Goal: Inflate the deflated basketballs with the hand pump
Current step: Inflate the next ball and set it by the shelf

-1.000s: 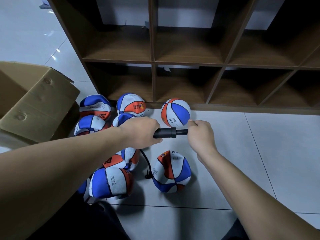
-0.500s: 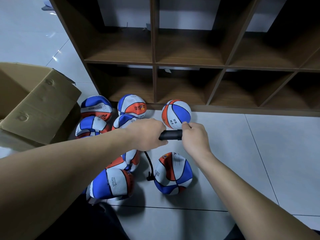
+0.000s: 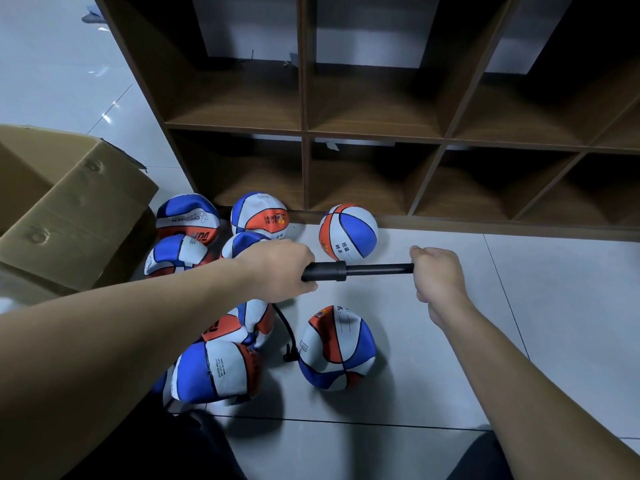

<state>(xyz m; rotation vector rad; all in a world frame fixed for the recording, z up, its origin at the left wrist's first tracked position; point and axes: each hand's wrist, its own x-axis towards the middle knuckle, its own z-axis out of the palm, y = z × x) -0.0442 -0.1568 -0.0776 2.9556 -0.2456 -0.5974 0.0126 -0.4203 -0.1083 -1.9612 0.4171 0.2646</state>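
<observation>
My left hand (image 3: 280,270) grips the barrel of a black hand pump (image 3: 325,271), held level above the floor. My right hand (image 3: 438,273) grips the pump's handle, with the thin rod (image 3: 379,269) drawn far out between the hands. A black hose (image 3: 289,336) runs down from the pump to a sagging blue, white and orange basketball (image 3: 337,349) on the tiles. Several more limp balls (image 3: 216,372) lie piled at the left, partly hidden by my left arm. One round, full ball (image 3: 348,232) rests against the shelf base.
A brown wooden cubby shelf (image 3: 304,133) with open compartments stands right behind the balls. An open cardboard box (image 3: 69,209) sits at the left. Grey floor tiles (image 3: 519,323) stretch to the right. My dark trouser legs show at the bottom edge.
My right hand has pulled the handle out to the right, after pushing it in half a second ago. The rod is now extended. My left hand stays on the barrel.
</observation>
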